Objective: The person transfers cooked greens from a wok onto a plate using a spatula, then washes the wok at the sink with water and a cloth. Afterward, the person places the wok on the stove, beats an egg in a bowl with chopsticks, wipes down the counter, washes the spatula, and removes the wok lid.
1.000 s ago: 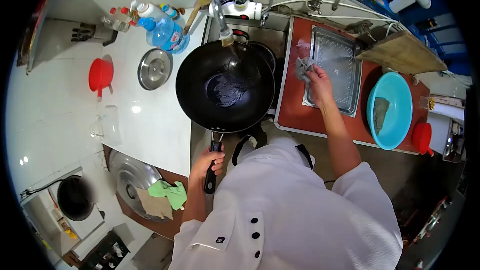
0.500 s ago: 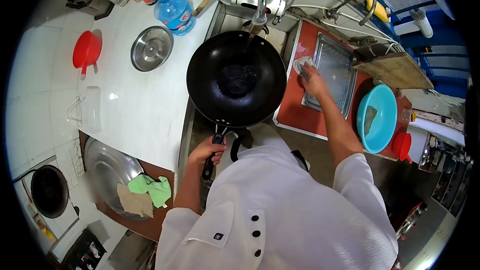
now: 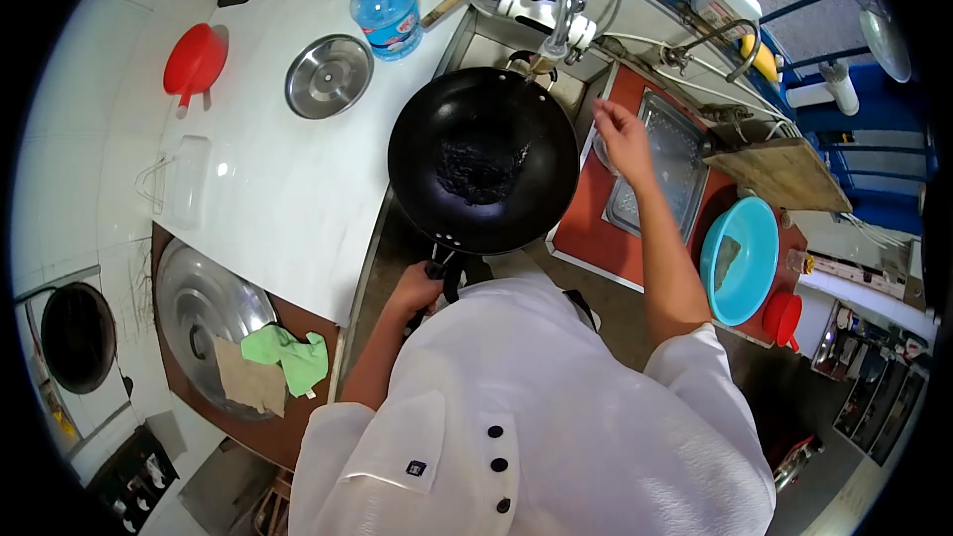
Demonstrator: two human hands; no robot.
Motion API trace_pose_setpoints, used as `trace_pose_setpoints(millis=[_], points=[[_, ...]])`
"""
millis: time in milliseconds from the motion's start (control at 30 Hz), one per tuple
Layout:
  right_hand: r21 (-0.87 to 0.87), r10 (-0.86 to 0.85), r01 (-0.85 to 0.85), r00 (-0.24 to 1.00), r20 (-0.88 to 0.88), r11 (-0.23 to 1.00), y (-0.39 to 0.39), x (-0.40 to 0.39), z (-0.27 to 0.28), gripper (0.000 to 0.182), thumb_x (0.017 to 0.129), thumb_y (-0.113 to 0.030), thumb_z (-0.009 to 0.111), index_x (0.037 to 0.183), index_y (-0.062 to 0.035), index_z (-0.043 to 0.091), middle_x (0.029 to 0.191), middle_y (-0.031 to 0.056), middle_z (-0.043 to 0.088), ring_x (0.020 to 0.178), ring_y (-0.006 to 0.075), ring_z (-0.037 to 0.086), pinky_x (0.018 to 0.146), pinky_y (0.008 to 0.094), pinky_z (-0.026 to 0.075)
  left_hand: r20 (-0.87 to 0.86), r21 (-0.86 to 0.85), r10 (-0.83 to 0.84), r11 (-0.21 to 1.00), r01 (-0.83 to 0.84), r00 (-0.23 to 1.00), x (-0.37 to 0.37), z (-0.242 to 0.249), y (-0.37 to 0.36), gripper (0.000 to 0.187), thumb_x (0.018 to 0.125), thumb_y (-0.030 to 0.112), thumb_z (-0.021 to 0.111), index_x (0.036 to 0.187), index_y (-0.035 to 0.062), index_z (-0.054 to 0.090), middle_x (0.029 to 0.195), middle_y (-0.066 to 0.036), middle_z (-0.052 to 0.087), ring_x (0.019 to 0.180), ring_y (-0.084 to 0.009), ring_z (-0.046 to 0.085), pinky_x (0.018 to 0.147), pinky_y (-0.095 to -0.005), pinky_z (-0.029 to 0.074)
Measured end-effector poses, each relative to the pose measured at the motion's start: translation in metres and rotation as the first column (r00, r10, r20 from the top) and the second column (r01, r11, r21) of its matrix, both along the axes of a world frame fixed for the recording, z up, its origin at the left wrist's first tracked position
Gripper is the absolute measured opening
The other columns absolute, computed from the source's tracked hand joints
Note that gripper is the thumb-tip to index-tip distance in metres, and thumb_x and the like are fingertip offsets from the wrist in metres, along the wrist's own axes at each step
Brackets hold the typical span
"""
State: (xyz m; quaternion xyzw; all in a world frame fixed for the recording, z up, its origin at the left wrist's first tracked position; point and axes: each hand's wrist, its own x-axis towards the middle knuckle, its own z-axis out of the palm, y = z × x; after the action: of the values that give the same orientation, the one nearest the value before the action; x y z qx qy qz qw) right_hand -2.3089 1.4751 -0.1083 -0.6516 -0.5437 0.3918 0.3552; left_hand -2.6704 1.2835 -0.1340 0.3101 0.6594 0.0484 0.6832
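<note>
A black wok (image 3: 417, 119) sits over the sink with a pool of water (image 3: 481, 169) rippling in its bottom. My left hand (image 3: 415, 290) is closed around the wok's handle (image 3: 437, 266) at the near side. Above the far rim is the faucet (image 3: 558, 45), its spout pointing down into the wok. My right hand (image 3: 625, 144) hovers over the red counter, fingers loosely apart and holding nothing. Just under it lies a pale scouring pad (image 3: 603, 156), partly hidden by the hand. A metal tray (image 3: 623, 206) lies beside it.
On the white counter (image 3: 288, 208) stand a steel bowl (image 3: 329, 76), a red ladle (image 3: 195, 62) and a blue bottle (image 3: 387, 15). At right are a turquoise basin (image 3: 756, 268) and a wooden board (image 3: 779, 164). A large metal lid (image 3: 199, 288) with cloths on it lies at lower left.
My right hand has let go of the scouring pad and lifted off it. The water in the wok has spread. My left hand keeps its grip, and the whole view has shifted slightly.
</note>
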Motion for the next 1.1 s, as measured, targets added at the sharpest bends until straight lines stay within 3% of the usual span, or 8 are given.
trace_pose_setpoints(millis=[67,167,200,233,267,367,467,1100], points=[[0.072,0.101,-0.109,0.989,0.104,0.991,0.027,-0.011,0.019,0.033,0.093,-0.020,0.058,0.118,0.0014,0.061,0.096,0.0039,0.066,0.085,0.0091,0.057,0.077,0.0241,0.046,-0.123,0.128,-0.045,0.990,0.061,0.991,0.003,-0.006,-0.003,0.019,0.082,0.018,0.060,0.086,-0.0003,0.059,0.060,-0.006,0.055,0.046,-0.0147,0.051,0.042,-0.0309,0.041],[0.336,0.126,-0.278,0.904,0.408,0.900,0.073,-0.033,0.050,0.032,0.092,-0.021,0.057,0.115,0.0000,0.061,0.094,0.0132,0.068,0.082,0.0188,0.064,0.076,0.0310,0.049,-0.060,0.083,0.016,0.997,-0.011,0.998,-0.002,-0.031,-0.009,0.017,0.077,0.008,0.061,0.089,-0.0025,0.056,0.056,-0.008,0.053,0.042,-0.0163,0.053,0.037,-0.0323,0.041],[0.267,0.163,-0.334,0.847,0.507,0.904,0.090,-0.038,0.065,0.034,0.091,-0.022,0.057,0.116,0.0010,0.060,0.091,0.0148,0.068,0.079,0.0204,0.064,0.073,0.0324,0.049,-0.084,0.067,0.009,0.998,-0.003,0.996,0.004,0.000,0.000,0.014,0.077,0.007,0.059,0.087,-0.0020,0.056,0.055,-0.007,0.052,0.041,-0.0163,0.052,0.037,-0.0318,0.041],[0.319,0.123,-0.306,0.865,0.486,0.897,0.103,-0.047,0.074,0.037,0.088,-0.030,0.056,0.117,-0.0068,0.062,0.100,0.0209,0.065,0.094,0.0357,0.063,0.080,0.0407,0.049,-0.081,0.050,0.023,0.999,-0.019,0.996,0.005,-0.003,-0.002,0.014,0.077,0.007,0.059,0.087,-0.0020,0.056,0.055,-0.007,0.052,0.041,-0.0163,0.052,0.037,-0.0318,0.041],[0.255,0.170,-0.333,0.848,0.502,0.908,0.122,-0.049,0.078,0.037,0.087,-0.029,0.057,0.117,-0.0076,0.061,0.099,0.0216,0.065,0.092,0.0385,0.062,0.079,0.0438,0.048,-0.057,0.050,0.027,0.998,-0.024,0.998,0.003,-0.006,-0.004,0.013,0.077,0.007,0.059,0.085,-0.0018,0.055,0.055,-0.007,0.051,0.041,-0.0162,0.051,0.037,-0.0316,0.041],[0.467,0.062,-0.541,0.697,0.715,0.699,0.165,-0.054,0.070,0.031,0.091,-0.029,0.056,0.116,-0.0113,0.062,0.083,0.0150,0.066,0.072,0.0316,0.062,0.068,0.0385,0.048,-0.050,0.045,0.042,0.998,-0.039,0.998,0.003,-0.001,-0.002,0.011,0.076,0.006,0.059,0.082,-0.0013,0.054,0.054,-0.006,0.049,0.039,-0.0153,0.049,0.036,-0.0306,0.040],[0.208,0.207,-0.509,0.641,0.739,0.835,0.166,-0.075,0.092,0.032,0.091,-0.034,0.055,0.115,-0.0146,0.063,0.085,0.0154,0.066,0.078,0.0339,0.063,0.070,0.0408,0.049,-0.013,0.055,0.048,0.997,-0.047,0.999,0.001,-0.011,-0.005,0.011,0.074,0.005,0.059,0.081,-0.0012,0.054,0.054,-0.006,0.049,0.038,-0.0154,0.048,0.035,-0.0307,0.039],[0.240,0.233,-0.631,0.572,0.787,0.737,0.180,-0.071,0.079,0.033,0.091,-0.030,0.056,0.118,-0.0131,0.061,0.092,0.0167,0.064,0.084,0.0355,0.062,0.072,0.0403,0.050,-0.002,0.085,0.054,0.995,-0.053,0.999,0.003,-0.007,-0.004,0.010,0.072,0.006,0.060,0.072,0.0011,0.052,0.052,-0.005,0.046,0.036,-0.0152,0.045,0.033,-0.0309,0.036]])
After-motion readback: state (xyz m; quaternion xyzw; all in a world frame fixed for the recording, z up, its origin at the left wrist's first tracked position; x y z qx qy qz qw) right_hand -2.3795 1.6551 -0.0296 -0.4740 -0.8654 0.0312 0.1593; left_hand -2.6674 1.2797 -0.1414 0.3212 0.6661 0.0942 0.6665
